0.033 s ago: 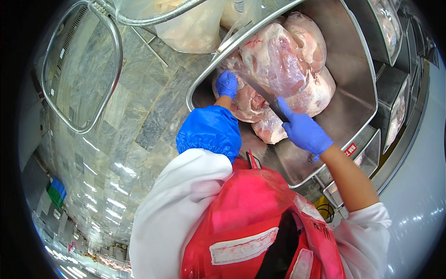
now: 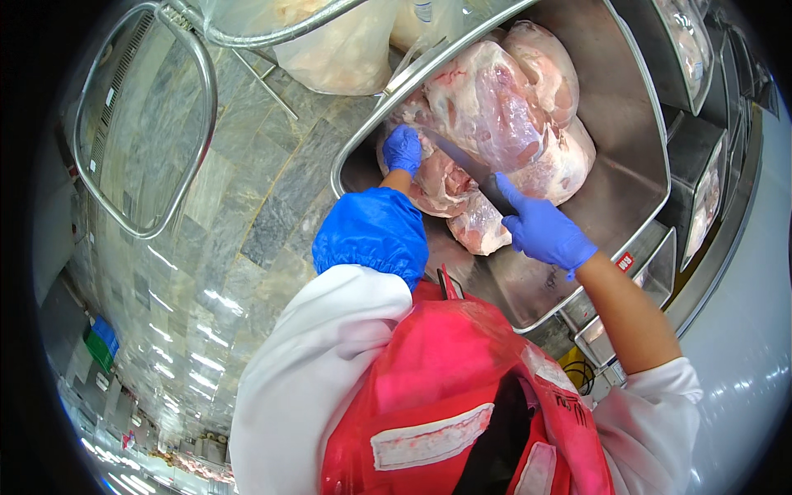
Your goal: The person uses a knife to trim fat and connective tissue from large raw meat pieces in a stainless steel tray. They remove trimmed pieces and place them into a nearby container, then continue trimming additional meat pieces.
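Note:
Large pale-pink pieces of raw meat point(image 2: 495, 103) are heaped in a deep metal tub point(image 2: 617, 124). My left hand point(image 2: 402, 149), in a blue glove, is closed at the left side of the heap, its fingers curled against the meat. Whatever it pinches there is hidden. In my right hand point(image 2: 546, 231), gloved in blue too, is a knife point(image 2: 460, 155) with a dark handle. Its long blade slants up and left across the meat, and the tip comes close to my left hand.
Clear bags point(image 2: 338, 54) of pale contents stand beyond the tub's left rim. A bent metal tube frame point(image 2: 213, 107) rises over the tiled floor point(image 2: 272, 190) at left. More metal bins point(image 2: 697, 177) with meat line the right side, beside a pale curved surface point(image 2: 734, 355).
My right hand has shifted slightly right and toward me, drawing the knife back a little. My left hand has stayed in place on the meat.

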`<action>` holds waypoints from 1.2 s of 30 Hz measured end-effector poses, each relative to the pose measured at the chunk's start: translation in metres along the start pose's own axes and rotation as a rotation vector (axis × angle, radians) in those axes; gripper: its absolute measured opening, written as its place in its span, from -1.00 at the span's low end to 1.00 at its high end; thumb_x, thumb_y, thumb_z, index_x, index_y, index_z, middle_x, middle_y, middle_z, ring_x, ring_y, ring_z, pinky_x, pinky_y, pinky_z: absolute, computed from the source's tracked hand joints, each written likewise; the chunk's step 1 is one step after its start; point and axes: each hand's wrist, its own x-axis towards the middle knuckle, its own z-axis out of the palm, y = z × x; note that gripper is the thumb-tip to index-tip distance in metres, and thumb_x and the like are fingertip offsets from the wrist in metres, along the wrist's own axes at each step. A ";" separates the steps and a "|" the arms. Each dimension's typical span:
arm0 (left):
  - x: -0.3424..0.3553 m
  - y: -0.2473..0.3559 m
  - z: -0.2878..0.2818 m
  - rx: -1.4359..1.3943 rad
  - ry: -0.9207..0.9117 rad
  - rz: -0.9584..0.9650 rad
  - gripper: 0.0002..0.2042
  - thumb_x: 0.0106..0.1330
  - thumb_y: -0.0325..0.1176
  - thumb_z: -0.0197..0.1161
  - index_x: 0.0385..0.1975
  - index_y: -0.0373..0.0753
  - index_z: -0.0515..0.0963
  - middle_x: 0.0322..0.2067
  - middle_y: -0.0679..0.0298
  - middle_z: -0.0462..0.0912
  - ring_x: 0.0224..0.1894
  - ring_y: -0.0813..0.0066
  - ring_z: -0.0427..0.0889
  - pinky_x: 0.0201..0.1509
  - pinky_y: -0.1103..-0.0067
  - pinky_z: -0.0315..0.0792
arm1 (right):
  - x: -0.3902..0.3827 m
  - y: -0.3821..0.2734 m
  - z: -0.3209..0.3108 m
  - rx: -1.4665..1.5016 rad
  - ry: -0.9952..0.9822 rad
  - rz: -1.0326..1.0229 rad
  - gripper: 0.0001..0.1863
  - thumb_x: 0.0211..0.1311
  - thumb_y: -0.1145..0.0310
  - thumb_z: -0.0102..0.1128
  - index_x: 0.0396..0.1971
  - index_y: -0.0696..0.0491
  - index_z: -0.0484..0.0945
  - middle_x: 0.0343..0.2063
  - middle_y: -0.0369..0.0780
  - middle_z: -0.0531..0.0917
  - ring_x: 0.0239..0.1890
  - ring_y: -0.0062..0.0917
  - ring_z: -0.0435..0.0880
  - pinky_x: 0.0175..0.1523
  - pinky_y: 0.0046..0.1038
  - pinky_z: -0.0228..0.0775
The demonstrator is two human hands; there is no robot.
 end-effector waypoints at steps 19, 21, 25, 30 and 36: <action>0.002 -0.022 0.010 -0.276 0.094 -0.010 -0.75 0.20 -0.28 -0.11 -0.52 -0.33 0.43 -0.53 0.01 0.49 -0.49 0.19 0.43 -0.33 0.46 0.34 | 0.011 0.035 0.116 0.082 0.136 0.056 -0.21 0.05 0.54 -0.17 0.29 -0.10 -0.26 -0.32 0.22 0.48 -0.35 0.06 0.51 -0.29 -0.06 0.29; 0.005 -0.028 0.013 -0.291 0.096 -0.018 -0.75 0.20 -0.29 -0.12 -0.53 -0.33 0.42 -0.54 0.05 0.48 -0.50 0.25 0.42 -0.35 0.48 0.34 | 0.014 0.039 0.128 0.099 0.235 -0.039 -0.21 0.05 0.55 -0.19 0.29 -0.08 -0.27 -0.32 0.22 0.48 -0.35 0.04 0.51 -0.29 -0.06 0.29; 0.007 -0.036 0.016 -0.140 0.079 0.105 -0.76 0.20 -0.31 -0.12 -0.55 -0.32 0.41 -0.54 0.08 0.46 -0.52 0.31 0.42 -0.37 0.47 0.34 | 0.016 0.041 0.134 0.032 0.211 0.009 -0.21 0.04 0.57 -0.20 0.29 -0.05 -0.27 -0.31 0.22 0.47 -0.36 0.04 0.50 -0.28 -0.06 0.29; 0.009 -0.034 0.020 -0.358 0.088 -0.041 -0.79 0.17 -0.34 -0.07 -0.54 -0.33 0.44 -0.49 0.02 0.50 -0.46 0.17 0.47 -0.34 0.41 0.35 | 0.028 0.047 0.149 0.072 0.162 0.084 -0.21 0.07 0.55 -0.17 0.29 -0.04 -0.28 -0.34 0.21 0.48 -0.36 0.05 0.49 -0.27 -0.09 0.31; 0.012 -0.035 0.013 0.049 0.112 0.303 -0.79 0.17 -0.37 -0.07 -0.59 -0.32 0.43 -0.54 0.01 0.49 -0.52 0.22 0.48 -0.39 0.43 0.37 | 0.018 0.069 0.131 0.140 0.265 -0.093 -0.23 0.07 0.51 -0.11 0.29 -0.14 -0.19 -0.40 0.17 0.50 -0.36 0.02 0.52 -0.24 -0.11 0.31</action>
